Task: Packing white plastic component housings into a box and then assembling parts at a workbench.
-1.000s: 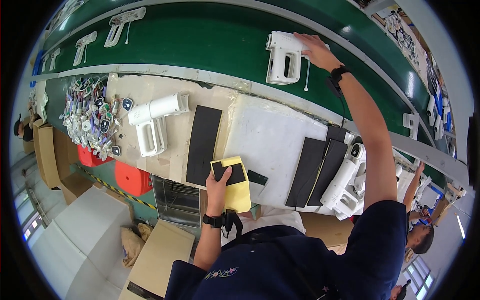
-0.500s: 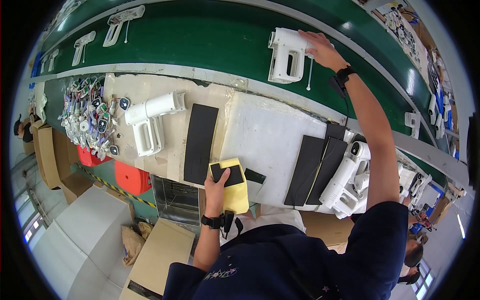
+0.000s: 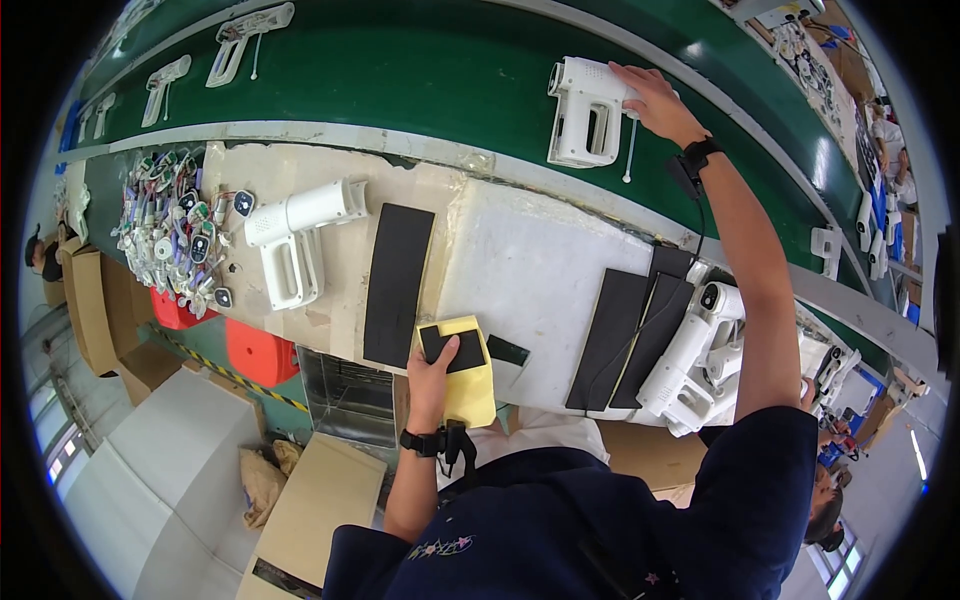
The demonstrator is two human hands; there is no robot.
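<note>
- nearest, the left hand (image 3: 430, 378) pinches a yellow sheet (image 3: 470, 396) bearing black padding (image 3: 464, 352), thumb on top; one sheet, held much as it was a second ago
- just right of it, one small dark strip (image 3: 508, 349) lies on the white work surface (image 3: 545, 265)
- on the bench, one long black strip (image 3: 398, 285) lies to the left; at least two dark strips (image 3: 604, 335) lie to the right, with a thin cord across them
- left of the long strip, one white gun-shaped housing (image 3: 305, 235) lies on its side; beyond it, a heap of wired parts (image 3: 180, 230), too tangled to count; at the right, a cluster of white housings (image 3: 690, 365), at least two, partly overlapping
- farther, the right hand (image 3: 658, 105) lies over the rear of one white device (image 3: 590, 80) on the green belt (image 3: 430, 80); its thumb is hidden, so i cannot tell how firm the grip is; one thin rod (image 3: 629, 152) hangs from it
- since a second ago, hand and device have slid slightly rightward together; i judge the work little advanced, the sheet and device being well apart
- farther left on the belt, two clear housings (image 3: 240, 40); past them, smaller ones, probably two
</note>
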